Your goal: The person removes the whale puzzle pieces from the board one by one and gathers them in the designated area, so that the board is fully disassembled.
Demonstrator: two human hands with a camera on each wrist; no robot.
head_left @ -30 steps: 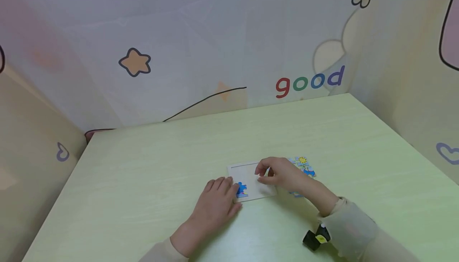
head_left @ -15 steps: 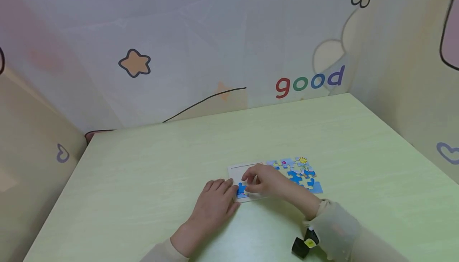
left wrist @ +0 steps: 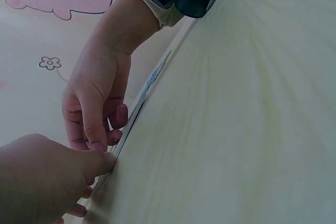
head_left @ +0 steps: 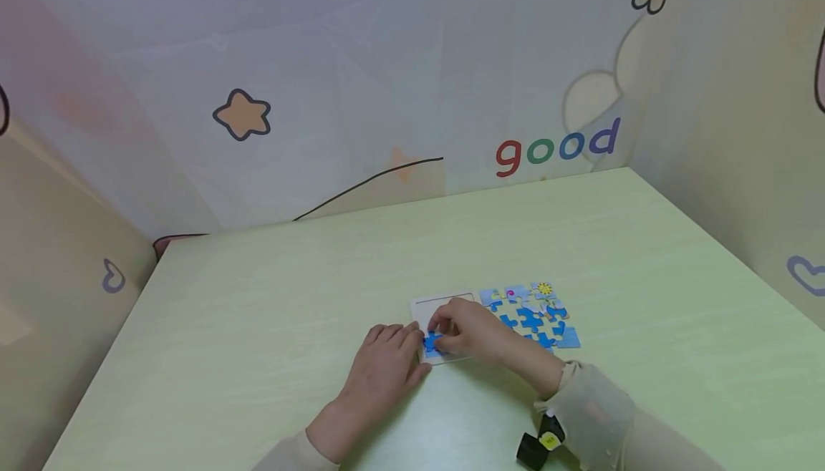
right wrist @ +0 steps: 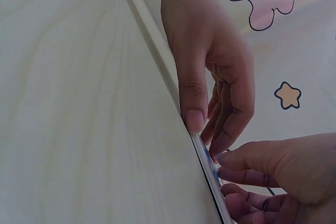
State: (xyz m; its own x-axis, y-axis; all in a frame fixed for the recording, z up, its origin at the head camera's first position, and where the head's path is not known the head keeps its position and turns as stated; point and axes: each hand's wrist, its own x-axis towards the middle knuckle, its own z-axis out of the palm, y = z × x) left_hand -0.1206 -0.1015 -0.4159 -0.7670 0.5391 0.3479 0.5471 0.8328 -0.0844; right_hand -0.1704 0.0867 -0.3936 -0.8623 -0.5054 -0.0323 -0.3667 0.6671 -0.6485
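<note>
A white puzzle tray [head_left: 422, 308] lies near the middle of the table, with a blue puzzle piece [head_left: 430, 346] in its lower left corner. My left hand [head_left: 385, 358] lies flat along the tray's left side, fingertips at the rim beside that piece. Coming in from the right, my right hand [head_left: 473, 329] bends its index finger and thumb onto the same blue piece, pinching it at its top and right side. Seen low in the right wrist view, the right hand's fingertips [right wrist: 224, 162] sit right at the tray, close to my left hand [right wrist: 210, 72]. The right hand hides the tray's middle.
Several loose puzzle pieces [head_left: 531, 317] lie spread flat to the right of the tray, some with a sun or blue shapes. A black wrist device [head_left: 538, 445] hangs from the right sleeve. Printed cloth walls [head_left: 348, 99] rise behind the table [head_left: 271, 299] and at its sides.
My right hand has moved left and slightly down across the tray to the blue piece, uncovering the loose pieces at the right. The left hand has stayed in place.
</note>
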